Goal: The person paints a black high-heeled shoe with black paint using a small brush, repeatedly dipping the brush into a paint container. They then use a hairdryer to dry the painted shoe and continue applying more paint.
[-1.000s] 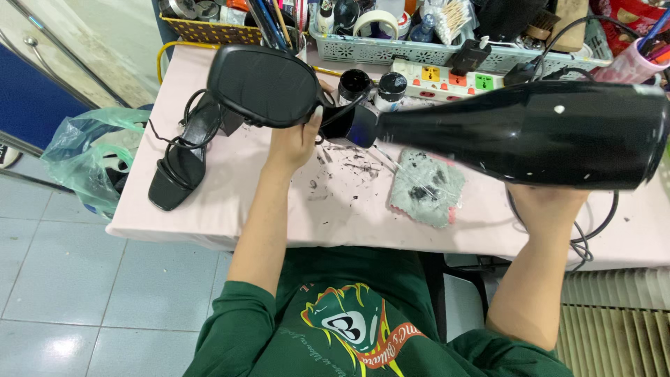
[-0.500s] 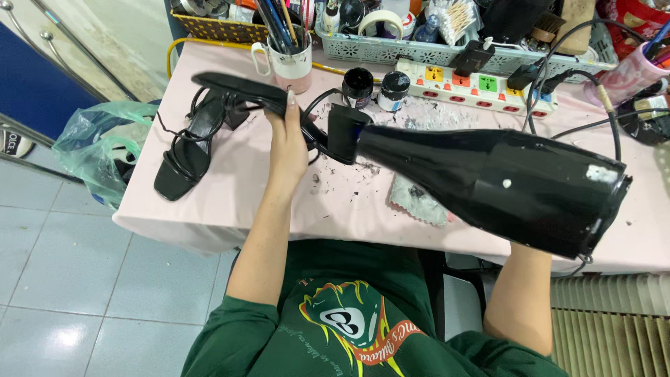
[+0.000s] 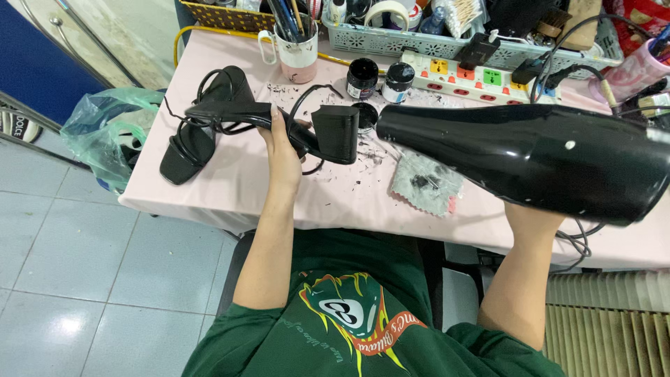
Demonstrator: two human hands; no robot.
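Observation:
My left hand (image 3: 281, 150) grips a black strappy block-heel sandal (image 3: 279, 122) by its sole, held sideways above the pink table (image 3: 230, 188), the square heel (image 3: 336, 132) pointing right. My right hand (image 3: 534, 213) holds a large glossy black hair dryer (image 3: 530, 157) from below; only the wrist and part of the hand show under it. The dryer's nozzle sits just right of the sandal's heel, a small gap apart. A second black sandal (image 3: 185, 150) lies flat on the table at the left.
A stained grey cloth (image 3: 426, 185) lies under the dryer. Two small black jars (image 3: 380, 77), a mug of brushes (image 3: 296, 42), a power strip (image 3: 474, 77) and a cluttered basket (image 3: 419, 35) line the far edge. A plastic bag (image 3: 105, 132) hangs at the left.
The sandal has turned so its heel faces the dryer. The dryer has swung up to lie nearly level, nozzle close to the heel.

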